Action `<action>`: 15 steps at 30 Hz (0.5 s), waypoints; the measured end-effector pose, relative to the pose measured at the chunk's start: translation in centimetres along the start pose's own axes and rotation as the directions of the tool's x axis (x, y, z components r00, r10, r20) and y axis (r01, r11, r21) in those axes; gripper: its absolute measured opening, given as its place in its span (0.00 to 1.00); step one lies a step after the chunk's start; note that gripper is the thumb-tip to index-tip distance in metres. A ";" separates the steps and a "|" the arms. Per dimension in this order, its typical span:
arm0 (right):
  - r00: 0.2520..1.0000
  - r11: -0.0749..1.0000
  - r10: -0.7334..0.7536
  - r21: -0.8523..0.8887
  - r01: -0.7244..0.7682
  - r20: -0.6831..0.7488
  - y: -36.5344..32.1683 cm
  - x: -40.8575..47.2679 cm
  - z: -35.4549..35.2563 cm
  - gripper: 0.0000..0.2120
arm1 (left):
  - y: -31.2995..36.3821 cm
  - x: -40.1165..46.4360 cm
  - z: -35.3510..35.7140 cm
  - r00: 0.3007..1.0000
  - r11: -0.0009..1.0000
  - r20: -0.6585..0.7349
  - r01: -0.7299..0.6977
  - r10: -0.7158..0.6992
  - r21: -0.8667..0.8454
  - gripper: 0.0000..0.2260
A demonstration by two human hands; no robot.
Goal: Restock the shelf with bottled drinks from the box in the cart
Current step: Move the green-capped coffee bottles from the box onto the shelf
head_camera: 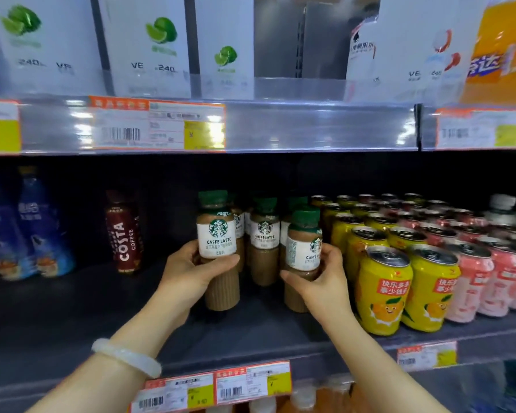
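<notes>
Two caffe latte bottles with green caps stand at the front of the dark middle shelf point(72, 323). My left hand point(191, 268) grips the left bottle point(218, 239) around its middle. My right hand point(322, 278) grips the right bottle point(303, 242), whose label is turned sideways. Both bottles look set down on the shelf board. Between and behind them stand more latte bottles point(264, 234) of the same kind. The box and the cart are out of view.
Yellow cans point(383, 290) and pink cans point(471, 281) crowd the shelf right of the bottles. A red Costa coffee bottle point(124, 234) and blue bottles point(42, 225) stand to the left, with bare shelf between. White lime cartons point(149, 46) fill the shelf above.
</notes>
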State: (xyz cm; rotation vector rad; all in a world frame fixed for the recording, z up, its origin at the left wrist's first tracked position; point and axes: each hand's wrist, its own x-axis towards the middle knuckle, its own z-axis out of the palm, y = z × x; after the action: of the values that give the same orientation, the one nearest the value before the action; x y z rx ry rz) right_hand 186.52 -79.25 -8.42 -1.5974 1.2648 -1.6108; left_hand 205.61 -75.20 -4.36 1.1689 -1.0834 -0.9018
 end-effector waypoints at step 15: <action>0.995 0.997 -0.002 -0.078 -0.006 -0.102 0.9 0.0 0.4 0.29 | -1.3 2.6 1.5 0.998 0.999 0.043 -0.039 0.039 -0.001 0.19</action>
State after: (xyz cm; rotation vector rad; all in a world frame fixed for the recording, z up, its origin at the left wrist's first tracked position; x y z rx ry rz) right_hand 186.71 -79.73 -9.21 -1.5769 1.3972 -1.6789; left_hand 204.79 -78.23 -5.09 1.1288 -1.1378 -0.9001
